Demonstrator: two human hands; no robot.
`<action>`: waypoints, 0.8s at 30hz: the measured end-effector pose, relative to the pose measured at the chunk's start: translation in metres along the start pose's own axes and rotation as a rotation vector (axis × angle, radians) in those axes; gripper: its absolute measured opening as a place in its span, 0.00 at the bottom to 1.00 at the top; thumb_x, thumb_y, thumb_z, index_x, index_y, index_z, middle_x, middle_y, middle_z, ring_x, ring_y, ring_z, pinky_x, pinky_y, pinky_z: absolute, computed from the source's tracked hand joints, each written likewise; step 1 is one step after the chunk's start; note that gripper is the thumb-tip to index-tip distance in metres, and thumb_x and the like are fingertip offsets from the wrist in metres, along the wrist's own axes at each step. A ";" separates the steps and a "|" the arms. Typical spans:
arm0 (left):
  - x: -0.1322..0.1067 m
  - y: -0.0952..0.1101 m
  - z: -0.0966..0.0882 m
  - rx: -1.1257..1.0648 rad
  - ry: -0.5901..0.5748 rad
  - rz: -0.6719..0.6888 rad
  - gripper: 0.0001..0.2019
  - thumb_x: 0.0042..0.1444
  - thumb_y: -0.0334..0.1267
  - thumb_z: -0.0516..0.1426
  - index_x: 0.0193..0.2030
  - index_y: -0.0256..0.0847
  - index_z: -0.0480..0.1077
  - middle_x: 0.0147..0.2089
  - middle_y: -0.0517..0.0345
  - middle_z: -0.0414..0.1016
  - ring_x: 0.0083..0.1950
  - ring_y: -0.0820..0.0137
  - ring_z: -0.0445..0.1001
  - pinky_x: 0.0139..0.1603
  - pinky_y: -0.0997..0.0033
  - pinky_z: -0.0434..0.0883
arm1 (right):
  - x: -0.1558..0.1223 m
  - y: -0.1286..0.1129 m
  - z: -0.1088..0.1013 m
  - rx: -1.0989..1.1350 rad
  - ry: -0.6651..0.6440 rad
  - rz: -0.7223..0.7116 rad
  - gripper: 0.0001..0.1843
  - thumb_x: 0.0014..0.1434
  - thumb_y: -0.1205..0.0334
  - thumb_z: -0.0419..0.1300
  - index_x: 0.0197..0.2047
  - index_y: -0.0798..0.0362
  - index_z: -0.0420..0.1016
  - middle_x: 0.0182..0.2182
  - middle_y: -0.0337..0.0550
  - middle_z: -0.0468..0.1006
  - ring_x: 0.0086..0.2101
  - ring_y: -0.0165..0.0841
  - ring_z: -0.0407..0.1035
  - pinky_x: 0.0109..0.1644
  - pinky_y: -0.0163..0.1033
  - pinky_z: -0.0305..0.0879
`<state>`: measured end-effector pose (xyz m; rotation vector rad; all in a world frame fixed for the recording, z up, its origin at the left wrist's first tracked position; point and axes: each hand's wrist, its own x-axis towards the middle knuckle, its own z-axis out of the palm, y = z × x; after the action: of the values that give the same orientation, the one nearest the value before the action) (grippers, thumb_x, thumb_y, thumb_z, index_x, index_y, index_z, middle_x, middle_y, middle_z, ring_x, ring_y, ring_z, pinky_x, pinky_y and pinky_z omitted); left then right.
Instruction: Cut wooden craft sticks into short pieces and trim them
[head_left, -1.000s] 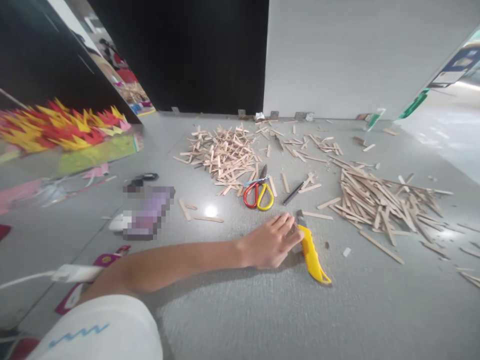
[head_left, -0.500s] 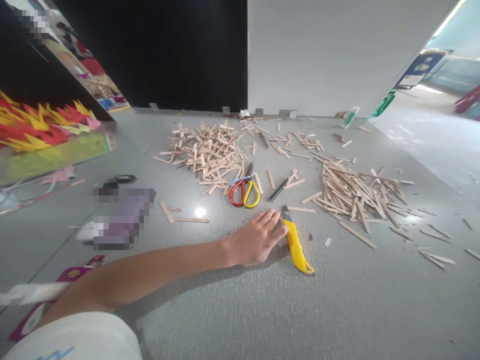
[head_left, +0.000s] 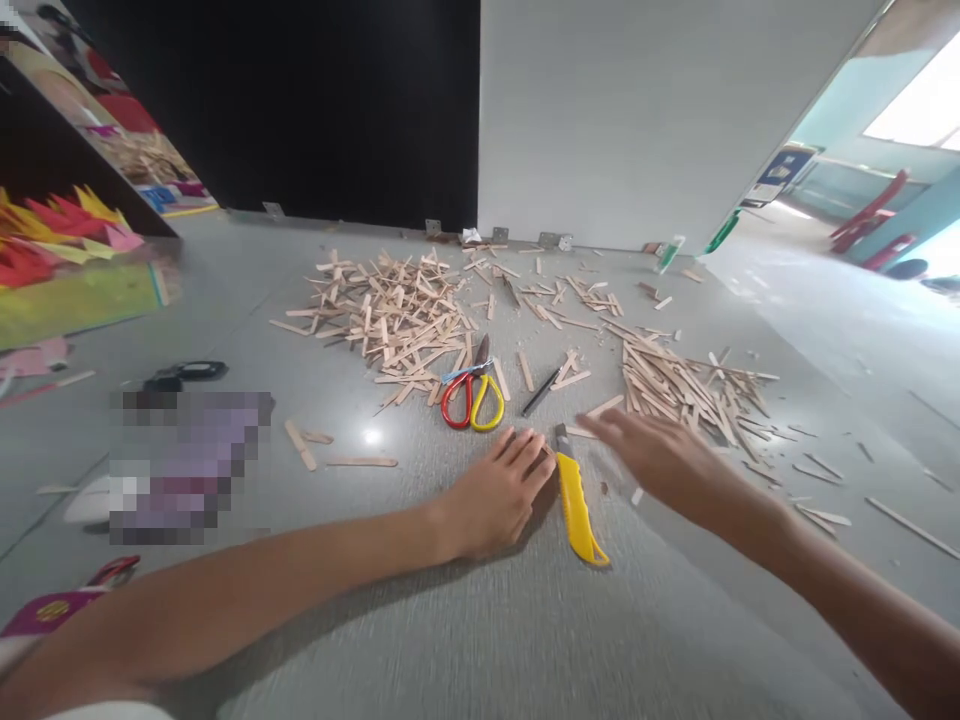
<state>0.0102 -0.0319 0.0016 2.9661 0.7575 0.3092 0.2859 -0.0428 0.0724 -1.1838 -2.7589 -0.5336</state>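
Knife [head_left: 573, 495] lies flat | left hand [head_left: 484, 500] just beside, palm-down, can't tell its grip | right hand [head_left: 660, 455] open opposite | I'd grip the handle [head_left: 577, 518], clear of the blade [head_left: 563, 440]

A black panel [head_left: 300, 100] and a grey panel [head_left: 637, 110] meet edge to edge, with metal hinges [head_left: 433, 228] along their foot. At left, red and yellow paper flames [head_left: 67, 220] top a green strip [head_left: 82, 300]. Nearer lies a pixelated purple thing [head_left: 214, 440], just beside a white object [head_left: 86, 502]. A blue board [head_left: 789, 165] shows at far right.
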 end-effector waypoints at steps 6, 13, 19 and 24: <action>-0.001 0.003 -0.002 -0.055 0.028 -0.035 0.30 0.73 0.41 0.54 0.77 0.31 0.58 0.77 0.28 0.62 0.80 0.40 0.60 0.79 0.37 0.60 | 0.023 -0.016 0.025 -0.193 0.077 -0.321 0.13 0.72 0.77 0.56 0.53 0.56 0.76 0.37 0.46 0.80 0.32 0.36 0.72 0.34 0.42 0.67; -0.003 0.004 0.001 -0.115 0.062 -0.021 0.27 0.73 0.42 0.56 0.74 0.33 0.62 0.76 0.25 0.62 0.80 0.37 0.60 0.77 0.32 0.62 | 0.027 -0.001 0.020 -0.150 0.242 -0.383 0.14 0.75 0.76 0.51 0.46 0.50 0.74 0.29 0.39 0.77 0.27 0.34 0.69 0.31 0.41 0.64; -0.004 0.004 -0.003 -0.157 0.038 -0.024 0.29 0.71 0.41 0.58 0.75 0.33 0.61 0.78 0.27 0.61 0.82 0.37 0.55 0.79 0.31 0.58 | 0.021 0.000 0.035 0.080 0.322 -0.252 0.14 0.76 0.74 0.49 0.48 0.53 0.75 0.27 0.39 0.75 0.25 0.33 0.69 0.29 0.40 0.67; -0.003 0.004 -0.008 -0.148 0.010 -0.039 0.27 0.73 0.38 0.55 0.76 0.37 0.58 0.80 0.30 0.58 0.84 0.41 0.52 0.80 0.34 0.58 | 0.014 -0.011 0.033 0.279 0.500 -0.052 0.04 0.73 0.66 0.58 0.45 0.50 0.74 0.24 0.37 0.74 0.22 0.32 0.67 0.25 0.39 0.61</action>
<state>0.0076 -0.0372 0.0089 2.8102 0.7575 0.3607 0.2703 -0.0285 0.0417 -0.7881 -2.3419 -0.3686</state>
